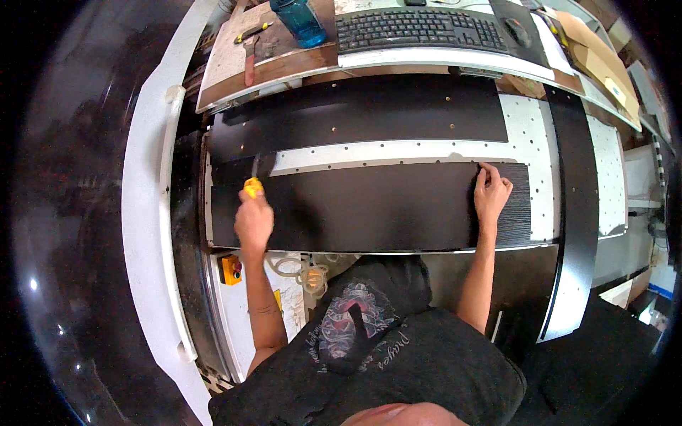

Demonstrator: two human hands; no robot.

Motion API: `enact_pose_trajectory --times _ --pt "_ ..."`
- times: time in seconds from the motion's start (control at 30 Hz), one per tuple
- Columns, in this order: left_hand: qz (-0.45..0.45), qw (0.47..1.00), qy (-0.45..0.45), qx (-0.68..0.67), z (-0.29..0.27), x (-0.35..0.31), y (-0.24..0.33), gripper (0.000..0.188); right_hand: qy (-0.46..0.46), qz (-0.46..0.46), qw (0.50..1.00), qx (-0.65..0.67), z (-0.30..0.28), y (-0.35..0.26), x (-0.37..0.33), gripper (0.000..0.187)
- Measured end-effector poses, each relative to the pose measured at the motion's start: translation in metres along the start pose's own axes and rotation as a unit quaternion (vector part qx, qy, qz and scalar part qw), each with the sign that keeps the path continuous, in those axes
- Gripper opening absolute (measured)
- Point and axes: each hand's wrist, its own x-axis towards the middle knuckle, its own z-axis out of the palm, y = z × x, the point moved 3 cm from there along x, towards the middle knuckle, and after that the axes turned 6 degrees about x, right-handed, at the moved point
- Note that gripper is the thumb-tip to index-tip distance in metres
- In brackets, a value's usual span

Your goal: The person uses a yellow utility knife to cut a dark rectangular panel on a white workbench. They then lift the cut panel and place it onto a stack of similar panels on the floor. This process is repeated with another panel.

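Observation:
A long dark board (pixel 383 206) lies across a white perforated bed (pixel 529 121) in front of me. Over the board's left end, my left hand (pixel 253 220) is closed around a yellow-handled tool (pixel 252 187). That tool's far end looks dark and flat, and its exact kind is hard to make out. My right hand (pixel 491 195) grips the board's far edge near its right end, fingertips bent over the edge. Behind, separated by a strip of the white bed, is a second dark panel (pixel 369 106) with several small holes.
A narrow dark board (pixel 570 213) crosses the right side. On the shelf beyond sit a keyboard (pixel 423 32), a mouse (pixel 516 32), a blue bottle (pixel 302 25), a yellow-black cutter (pixel 252 32) and a red-handled tool (pixel 250 64). A white rail (pixel 170 227) borders the left.

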Motion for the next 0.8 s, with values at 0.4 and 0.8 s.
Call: enact_pose_trajectory --times 0.4,0.8 --pt "0.079 0.97 -0.17 -0.151 -0.005 -0.059 -0.021 0.059 0.02 -0.049 0.998 -0.029 0.012 0.014 0.001 0.017" --pt "-0.026 0.999 -0.023 -0.002 -0.007 -0.032 -0.072 0.044 0.001 -0.033 0.999 -0.014 0.011 0.013 0.001 0.018"
